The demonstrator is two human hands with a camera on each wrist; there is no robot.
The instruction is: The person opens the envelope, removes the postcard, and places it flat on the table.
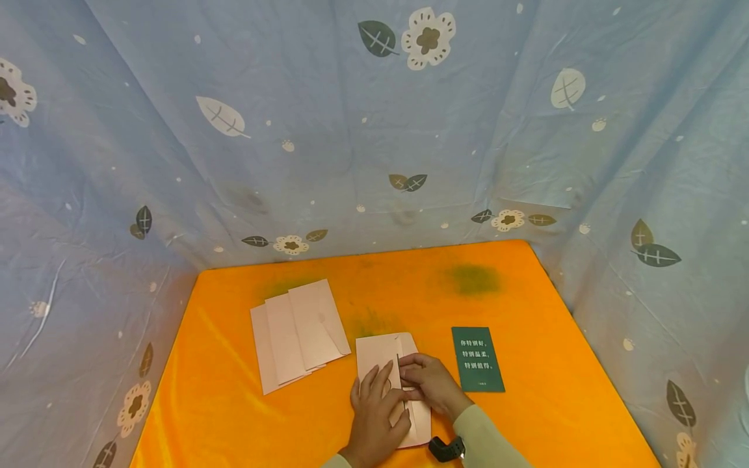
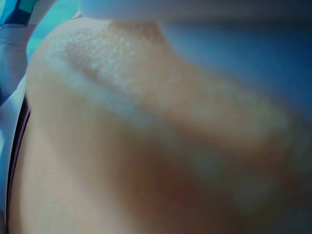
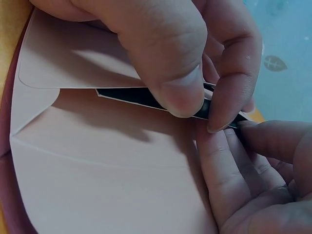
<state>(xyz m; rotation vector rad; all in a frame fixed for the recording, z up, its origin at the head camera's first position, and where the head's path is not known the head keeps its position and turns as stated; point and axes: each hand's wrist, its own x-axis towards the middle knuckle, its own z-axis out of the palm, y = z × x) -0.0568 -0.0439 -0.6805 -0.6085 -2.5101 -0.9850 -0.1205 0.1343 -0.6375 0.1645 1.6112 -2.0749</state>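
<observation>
A pale pink envelope (image 1: 376, 351) lies in front of me, its flap (image 3: 107, 195) folded out to the right. Part of a dark card (image 3: 129, 96) shows as a thin strip along the envelope's mouth. My left hand (image 1: 374, 419) rests on the envelope body with fingers spread, a fingertip at the card's edge. My right hand (image 1: 434, 385) pinches the card near its far end, over the flap side. Blurred skin fills most of the left wrist view. A dark green card (image 1: 478, 359) with white writing lies right of my right hand.
Several pink envelopes (image 1: 301, 331) lie overlapped on the left of the orange tabletop (image 1: 234, 429). Blue patterned curtain (image 1: 351, 130) encloses the back and sides. A black device (image 1: 446, 449) is strapped at my right wrist.
</observation>
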